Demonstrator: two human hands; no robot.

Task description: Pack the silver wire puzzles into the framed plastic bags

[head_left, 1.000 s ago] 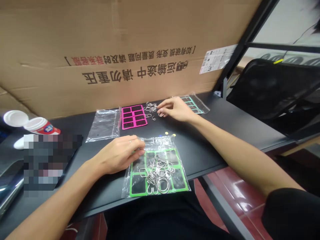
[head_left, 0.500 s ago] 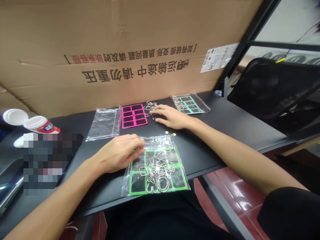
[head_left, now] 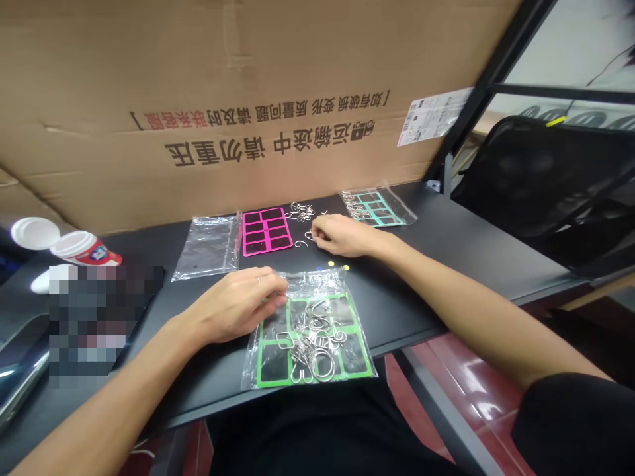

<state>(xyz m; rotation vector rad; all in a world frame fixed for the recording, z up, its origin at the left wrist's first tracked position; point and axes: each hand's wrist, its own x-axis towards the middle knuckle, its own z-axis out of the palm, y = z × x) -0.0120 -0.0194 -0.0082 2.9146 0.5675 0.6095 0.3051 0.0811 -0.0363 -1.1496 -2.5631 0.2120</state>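
My left hand (head_left: 248, 297) is closed on the top left edge of a clear plastic bag (head_left: 310, 283) at the table's front. Inside the bag lie a green-framed card (head_left: 275, 365) and several bent metal wire puzzles (head_left: 317, 340). Farther back, my right hand (head_left: 340, 235) has its fingers curled together. A curved metal wire puzzle piece (head_left: 308, 235) shows at its fingertips; the rest of what it holds is hidden. Left of it are a loose wire hook (head_left: 300, 244), a pile of wire puzzles (head_left: 300, 211) and a pink grid card (head_left: 268, 231).
An empty clear bag (head_left: 207, 248) lies left of the pink card. Another bag with a teal card (head_left: 380, 206) is at the back right. Small yellow dots (head_left: 331, 264) lie mid-table. A red cup (head_left: 89, 248) stands left, and a cardboard sheet (head_left: 278, 79) walls the back.
My right hand's fingers have curled in and drawn slightly right, away from the pile. Wire pieces near it have shifted and spread apart. My left hand stays on the bag.
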